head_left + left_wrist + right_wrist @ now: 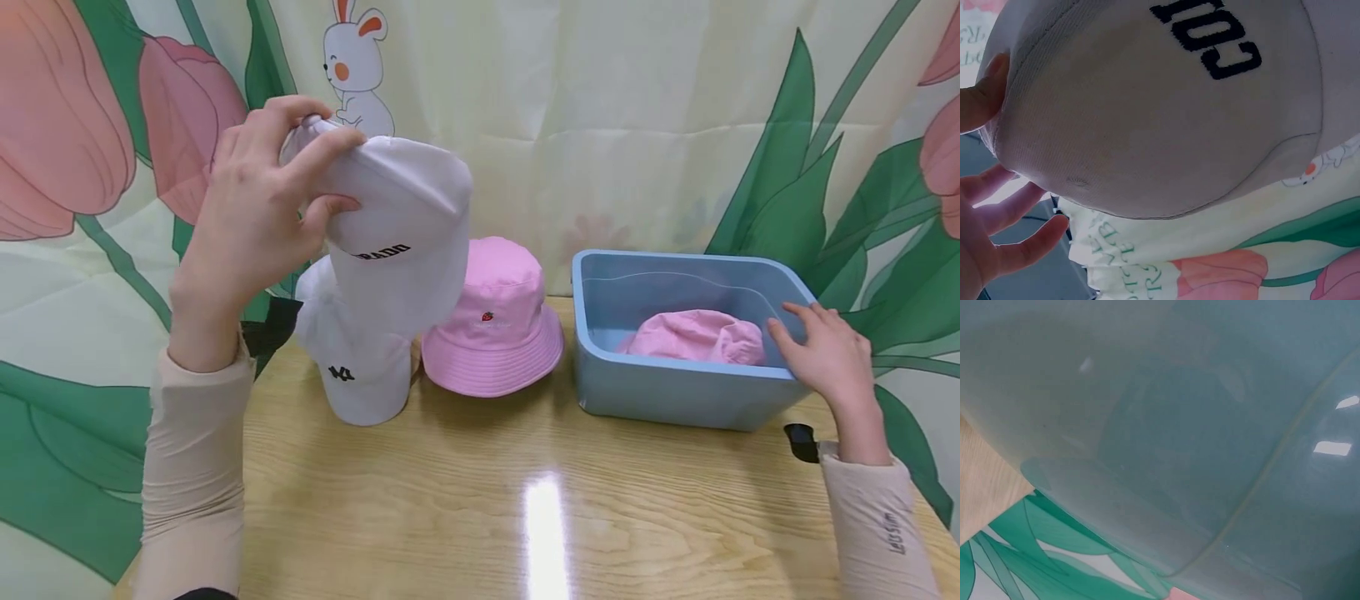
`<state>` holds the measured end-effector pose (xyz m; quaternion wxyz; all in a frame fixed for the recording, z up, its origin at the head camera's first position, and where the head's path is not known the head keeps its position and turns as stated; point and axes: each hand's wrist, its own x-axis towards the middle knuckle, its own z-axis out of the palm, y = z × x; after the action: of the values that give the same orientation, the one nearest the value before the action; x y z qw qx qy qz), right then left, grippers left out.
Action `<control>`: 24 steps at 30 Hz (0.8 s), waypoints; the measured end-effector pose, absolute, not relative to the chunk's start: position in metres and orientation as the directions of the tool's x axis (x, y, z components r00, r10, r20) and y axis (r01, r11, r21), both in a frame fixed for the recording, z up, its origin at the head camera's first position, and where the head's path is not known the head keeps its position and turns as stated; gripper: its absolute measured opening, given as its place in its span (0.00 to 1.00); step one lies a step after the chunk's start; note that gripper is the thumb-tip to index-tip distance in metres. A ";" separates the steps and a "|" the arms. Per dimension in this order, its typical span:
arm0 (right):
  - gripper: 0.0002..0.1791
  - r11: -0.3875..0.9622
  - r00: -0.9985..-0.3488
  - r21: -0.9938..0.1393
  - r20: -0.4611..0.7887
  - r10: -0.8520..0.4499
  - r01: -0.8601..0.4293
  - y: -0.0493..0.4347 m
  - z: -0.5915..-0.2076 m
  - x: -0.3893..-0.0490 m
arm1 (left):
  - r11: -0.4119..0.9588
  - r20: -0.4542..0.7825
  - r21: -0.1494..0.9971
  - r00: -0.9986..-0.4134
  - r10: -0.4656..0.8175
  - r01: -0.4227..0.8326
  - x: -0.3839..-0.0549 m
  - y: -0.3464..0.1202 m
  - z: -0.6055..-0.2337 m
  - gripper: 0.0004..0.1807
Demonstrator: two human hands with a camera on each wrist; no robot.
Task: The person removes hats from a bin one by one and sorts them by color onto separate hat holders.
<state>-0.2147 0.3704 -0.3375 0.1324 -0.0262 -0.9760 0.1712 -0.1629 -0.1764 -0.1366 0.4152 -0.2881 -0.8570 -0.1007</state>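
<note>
A white baseball cap with black lettering is pinched by my left hand, the thumb on one side and fingers on the other. It is raised in front of a second white cap with a black emblem, which it partly covers. In the left wrist view, the held cap fills most of the picture. My right hand rests at the right rim of a blue plastic bin, fingers fairly straight. Inside the bin lies a crumpled pink fabric item.
A pink bucket hat with a small strawberry stands between the white caps and the bin. All stand on a wooden table. Behind hangs a curtain printed with tulips and a rabbit.
</note>
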 end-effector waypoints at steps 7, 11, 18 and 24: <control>0.35 0.937 -0.962 -0.349 0.252 0.104 0.010 0.370 -0.335 -0.213 | 0.879 0.717 -0.018 -0.607 0.343 0.476 -0.166 -0.196 -0.132 0.23; 0.35 0.937 -0.962 -0.348 0.251 0.103 0.010 0.372 -0.335 -0.213 | 0.909 0.659 -0.006 -0.682 0.318 0.418 -0.174 -0.208 -0.132 0.25; 0.35 0.937 -0.963 -0.349 0.249 0.106 0.013 0.371 -0.336 -0.213 | 0.942 0.518 0.009 -0.808 0.282 0.335 -0.202 -0.229 -0.138 0.26; 0.35 0.936 -0.964 -0.352 0.244 0.106 0.014 0.369 -0.337 -0.213 | 0.936 0.465 0.068 -0.841 0.277 0.346 -0.220 -0.242 -0.149 0.26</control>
<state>-0.2126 0.3690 -0.3372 0.1306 -0.0309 -0.9752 0.1762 -0.2200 -0.2419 -0.1487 0.2304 -0.1629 -0.9564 -0.0750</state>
